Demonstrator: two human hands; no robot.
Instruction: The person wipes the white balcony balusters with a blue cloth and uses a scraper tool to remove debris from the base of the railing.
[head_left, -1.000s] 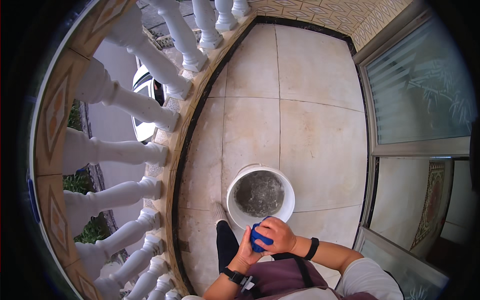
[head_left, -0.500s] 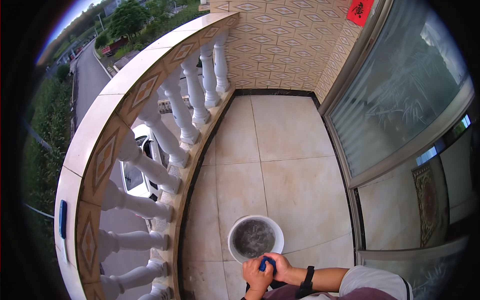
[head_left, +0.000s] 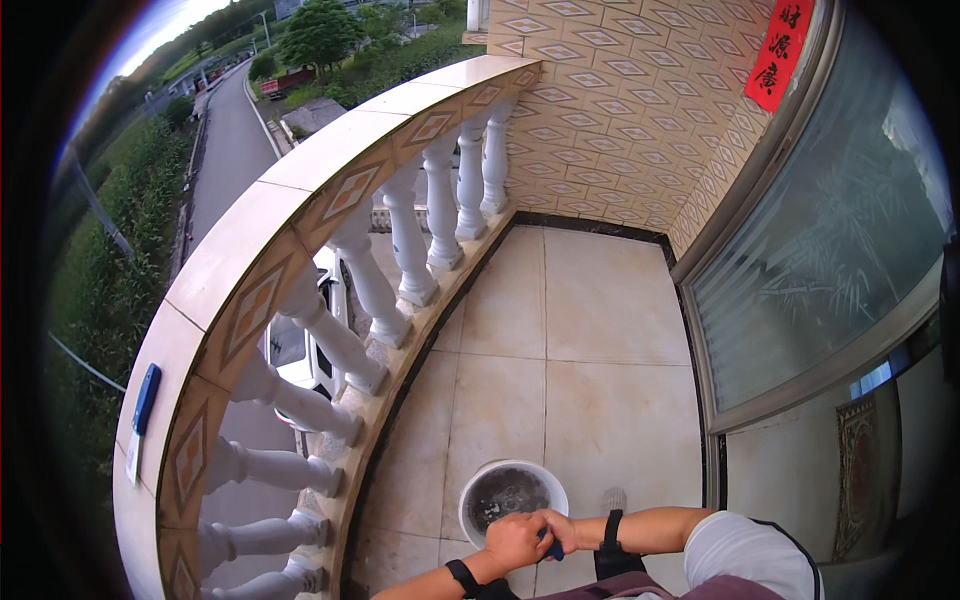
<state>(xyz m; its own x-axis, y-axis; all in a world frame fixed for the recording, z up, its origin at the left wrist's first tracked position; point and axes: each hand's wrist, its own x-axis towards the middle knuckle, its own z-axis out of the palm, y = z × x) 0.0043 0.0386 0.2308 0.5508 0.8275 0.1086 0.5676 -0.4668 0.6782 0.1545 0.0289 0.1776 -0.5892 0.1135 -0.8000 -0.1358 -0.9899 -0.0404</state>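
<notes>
The person's left hand (head_left: 514,541) and right hand (head_left: 562,528) met in front of the body, both with fingers folded closed on a crumpled dark blue cloth (head_left: 553,549). Only a small part of the cloth showed, between and just below the two hands, so how much of it each palm covered could not be told. In the view, the hands overlapped the near rim of a round white plastic bucket (head_left: 557,493); their height over it was unclear. Murky grey water (head_left: 505,497) lay inside.

The bucket stood on a floor of large pale beige tiles (head_left: 620,420), nearer the floor's curved left edge than its straight right edge. A foot in a grey knitted covering (head_left: 614,499) rested on the tiles to the right of the bucket, just beyond the right forearm. Each wrist wore a black band.

Along the floor's left edge ran a curved balcony railing with a glossy cream top (head_left: 235,240) and white turned balusters (head_left: 372,285). A blue-handled tool with a pale flat blade (head_left: 145,398) lay on the railing's top, near its outer edge, blade toward the person. A framed frosted-glass door (head_left: 810,240) bordered the floor's right edge.
</notes>
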